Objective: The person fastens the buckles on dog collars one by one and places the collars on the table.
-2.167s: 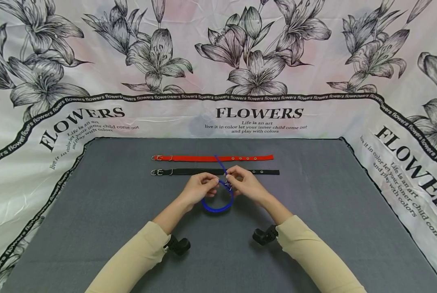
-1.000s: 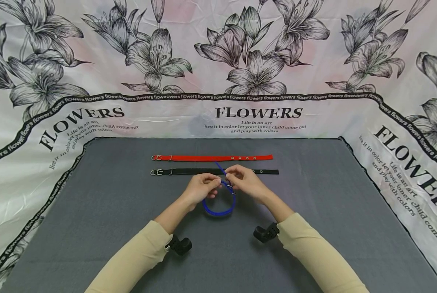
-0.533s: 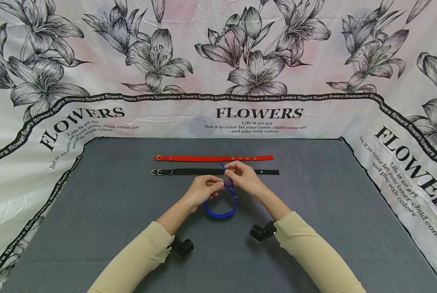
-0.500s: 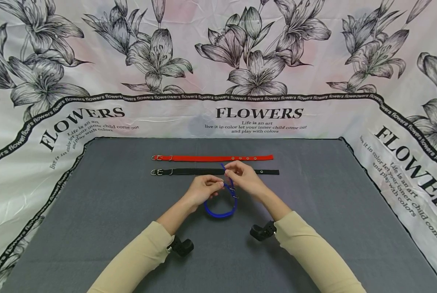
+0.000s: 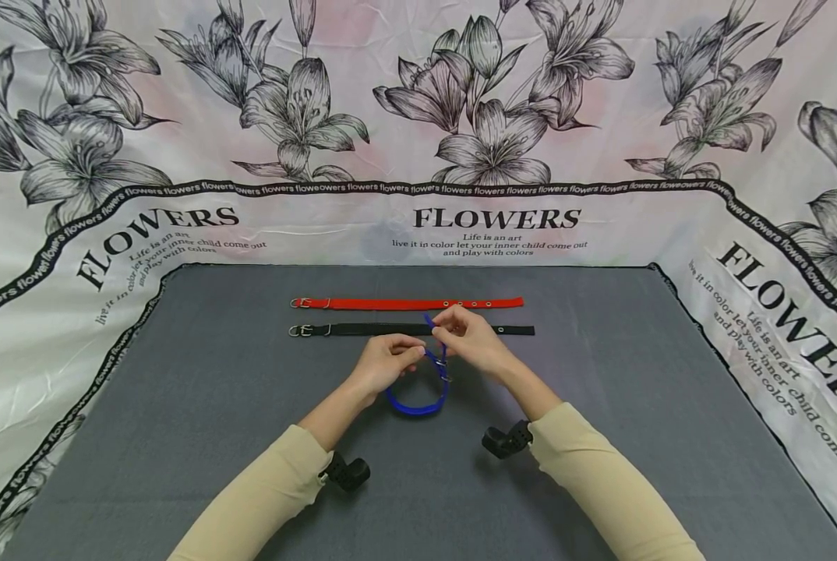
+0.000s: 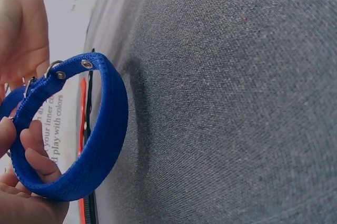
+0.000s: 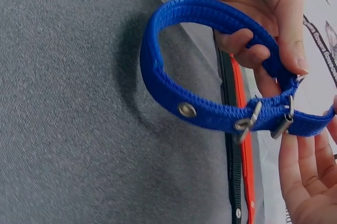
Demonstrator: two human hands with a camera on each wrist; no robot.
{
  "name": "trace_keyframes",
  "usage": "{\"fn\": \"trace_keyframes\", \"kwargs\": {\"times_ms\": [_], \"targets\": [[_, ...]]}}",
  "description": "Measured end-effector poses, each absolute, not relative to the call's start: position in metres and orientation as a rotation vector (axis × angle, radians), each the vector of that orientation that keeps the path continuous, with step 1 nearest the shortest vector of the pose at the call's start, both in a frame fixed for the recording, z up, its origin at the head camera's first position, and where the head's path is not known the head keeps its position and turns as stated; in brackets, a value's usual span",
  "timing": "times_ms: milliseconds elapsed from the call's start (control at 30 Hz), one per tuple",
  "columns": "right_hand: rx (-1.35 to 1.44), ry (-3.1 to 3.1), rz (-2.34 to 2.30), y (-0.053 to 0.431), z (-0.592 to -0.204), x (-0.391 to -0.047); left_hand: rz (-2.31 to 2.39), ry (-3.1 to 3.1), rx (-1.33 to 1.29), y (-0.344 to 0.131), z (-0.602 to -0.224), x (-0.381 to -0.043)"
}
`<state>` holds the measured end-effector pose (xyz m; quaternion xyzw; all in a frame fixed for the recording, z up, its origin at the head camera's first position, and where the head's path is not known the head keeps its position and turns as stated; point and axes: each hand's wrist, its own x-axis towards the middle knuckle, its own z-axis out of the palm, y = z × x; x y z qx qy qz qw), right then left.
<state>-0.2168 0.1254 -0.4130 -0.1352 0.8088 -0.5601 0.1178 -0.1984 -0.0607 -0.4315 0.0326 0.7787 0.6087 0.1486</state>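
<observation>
A blue collar [image 5: 416, 409] with eyelets, a metal buckle [image 7: 284, 124] and a ring [image 7: 254, 121] is bent into a loop above the grey table. My left hand [image 5: 383, 365] pinches it on the left of the buckle, its thumb and fingers round the band [image 6: 113, 124] in the left wrist view. The strap's free end passes through the buckle, and my right hand [image 5: 476, 341] pinches that end between thumb and fingertips. In the right wrist view the right hand's fingers [image 7: 310, 171] spread below the strap.
Beyond my hands a black collar [image 5: 369, 329] lies stretched out, partly covered by the right hand. Behind it, parallel, lies a red collar [image 5: 383, 304]. Both have their buckles at the left. A white flowered cloth [image 5: 334, 234] rises behind the grey tabletop [image 5: 201, 405].
The right hand has shifted slightly away from me along the strap's end, and less of the tip sticks out past the fingers. The loop has dropped a little toward me.
</observation>
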Motion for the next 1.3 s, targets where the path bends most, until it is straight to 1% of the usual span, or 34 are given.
{"fn": "trace_keyframes", "kwargs": {"times_ms": [133,600,933,1300], "targets": [[-0.396,2.406,-1.555,0.127,-0.409,-0.216,1.759,2.236,0.088,-0.062,-0.432,-0.198],[-0.525,2.458,-1.330,0.136,-0.399,-0.215,1.830,2.220,0.054,-0.065,-0.428,-0.198],[-0.712,2.612,-1.071,0.135,-0.402,-0.216,1.815,2.238,0.050,-0.064,-0.428,-0.198],[-0.783,2.632,-1.035,0.134,-0.405,-0.215,1.793,2.258,0.059,-0.064,-0.428,-0.196]]}}
